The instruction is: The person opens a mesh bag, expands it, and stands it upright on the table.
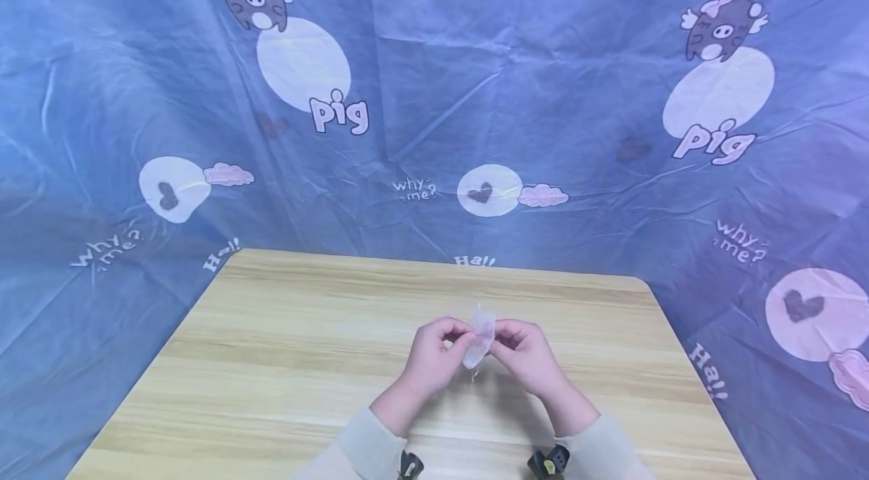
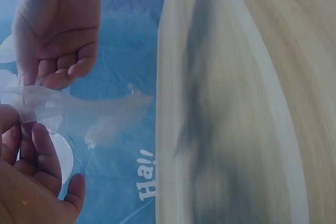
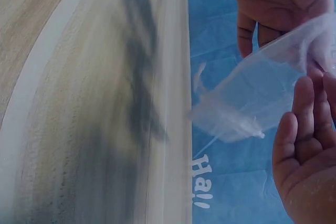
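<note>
A small, thin, translucent white pouch [image 1: 483, 336] is held up over the table, with fine strands sticking out above and below it. My left hand [image 1: 434, 355] pinches one side between thumb and fingers. From the other side my right hand [image 1: 528, 358] pinches it too. In the left wrist view the pouch [image 2: 100, 116] hangs away from the fingertips, its far end crumpled. The right wrist view shows the see-through film of the pouch [image 3: 257, 85] spread between both hands, with a bunched lower end. Fingers partly cover its gripped edge.
Beneath the hands is a light wood-grain table [image 1: 292, 359]. A blue printed cloth [image 1: 434, 87] hangs behind it and along both sides. Black devices sit at the left wrist [image 1: 410, 465] and the right wrist [image 1: 548, 461]. The hands cast shadows on the tabletop.
</note>
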Available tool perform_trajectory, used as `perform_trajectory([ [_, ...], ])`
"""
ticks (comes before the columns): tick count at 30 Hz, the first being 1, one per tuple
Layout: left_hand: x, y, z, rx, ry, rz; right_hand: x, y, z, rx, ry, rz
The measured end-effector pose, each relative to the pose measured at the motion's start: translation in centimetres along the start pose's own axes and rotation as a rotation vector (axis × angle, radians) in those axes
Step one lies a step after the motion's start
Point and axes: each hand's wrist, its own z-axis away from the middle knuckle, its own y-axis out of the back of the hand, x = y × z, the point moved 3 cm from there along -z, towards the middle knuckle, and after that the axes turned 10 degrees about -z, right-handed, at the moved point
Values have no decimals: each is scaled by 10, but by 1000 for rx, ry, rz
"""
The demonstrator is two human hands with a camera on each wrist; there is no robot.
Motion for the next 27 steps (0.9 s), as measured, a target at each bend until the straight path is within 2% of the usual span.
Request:
perform_trajectory([
  [4, -1, -2, -1, 11, 24, 79, -1, -2, 1, 37, 55, 40],
  [9, -1, -4, -2, 27, 34, 175, -4, -8, 1, 12, 128, 31],
  [12, -1, -5, -3, 40, 56, 180, -6, -9, 1, 3, 150, 24],
  [18, 0, -4, -2, 67, 99, 128, -6, -10, 1, -13, 147, 13],
  [27, 0, -4, 1, 70, -3, 180, -6, -6, 0, 39, 82, 66],
])
